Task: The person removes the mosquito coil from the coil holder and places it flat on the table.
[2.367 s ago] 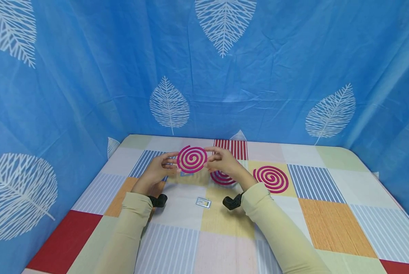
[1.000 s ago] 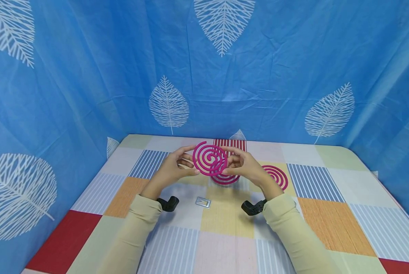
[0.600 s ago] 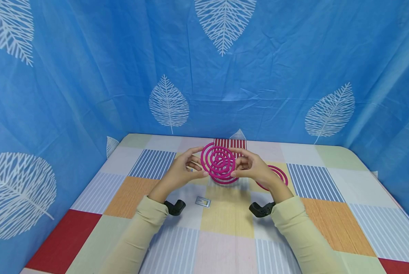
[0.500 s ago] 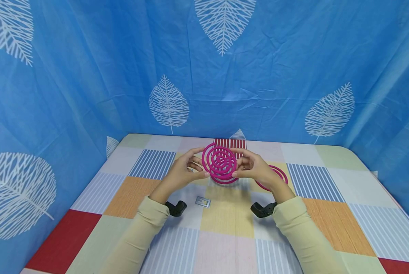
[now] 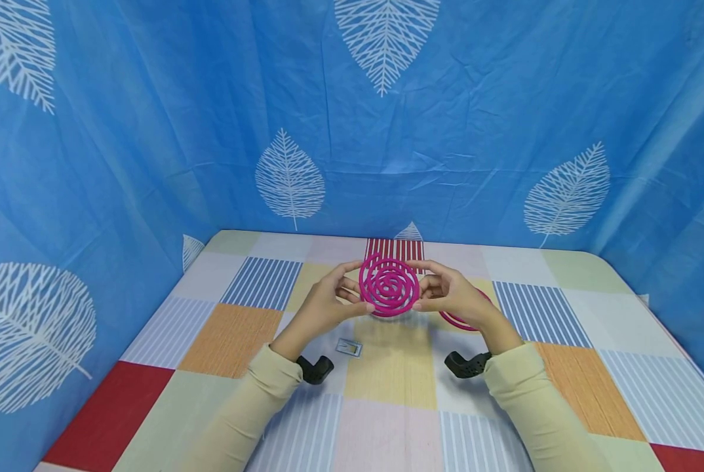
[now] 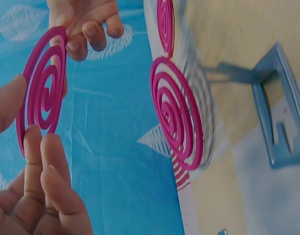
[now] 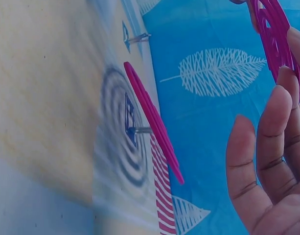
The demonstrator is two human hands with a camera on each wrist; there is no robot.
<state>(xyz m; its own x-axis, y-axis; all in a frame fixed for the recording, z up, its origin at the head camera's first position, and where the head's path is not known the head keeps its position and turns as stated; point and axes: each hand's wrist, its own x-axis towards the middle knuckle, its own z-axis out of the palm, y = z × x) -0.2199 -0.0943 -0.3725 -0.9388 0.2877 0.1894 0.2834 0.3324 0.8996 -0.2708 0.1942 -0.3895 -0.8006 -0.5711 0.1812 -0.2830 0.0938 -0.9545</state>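
Observation:
Both hands hold a magenta mosquito coil (image 6: 46, 105) upright by its edges, above the table. My left hand (image 5: 334, 298) pinches its left edge between thumb and fingertips; my right hand (image 5: 452, 295) pinches the right edge. In the head view the held coil overlaps a second mosquito coil (image 6: 165, 113) behind it. That one sits tilted on a small metal stand (image 7: 130, 117), raised off the cloth. A third mosquito coil (image 5: 459, 322) is partly hidden behind my right hand and wrist.
Nearer me lies a flat metal stand (image 5: 349, 347) with a raised prong. Another small metal stand (image 7: 126, 36) appears farther off in the right wrist view. A patchwork cloth (image 5: 387, 432) covers the table, with a blue leaf-print curtain (image 5: 423, 177) behind.
Both hands have carried the held coil to the right, and lately slightly down, until it overlaps the second coil. My right hand now covers more of the third coil.

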